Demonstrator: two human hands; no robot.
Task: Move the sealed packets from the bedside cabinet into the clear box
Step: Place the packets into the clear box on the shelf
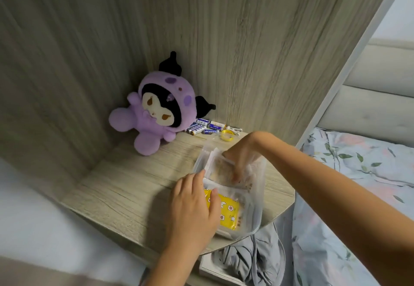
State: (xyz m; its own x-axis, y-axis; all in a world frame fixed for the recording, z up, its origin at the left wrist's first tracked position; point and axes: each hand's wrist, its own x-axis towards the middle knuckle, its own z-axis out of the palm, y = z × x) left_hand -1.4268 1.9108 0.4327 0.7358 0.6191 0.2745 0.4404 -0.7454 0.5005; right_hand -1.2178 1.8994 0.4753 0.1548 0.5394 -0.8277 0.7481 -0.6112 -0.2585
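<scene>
A clear box stands on the wooden bedside cabinet near its right edge. Inside it lie a yellow packet with small printed figures and pale sealed packets toward the back. My right hand reaches down into the box from the right, fingers curled around a pale packet. My left hand rests flat against the box's left side, its fingers straight over the rim and touching the yellow packet.
A purple plush toy leans in the cabinet's back corner. Several batteries, a yellow ring and a white clip lie behind the box. Grey cloth sits below the cabinet; a bed with floral sheets lies right.
</scene>
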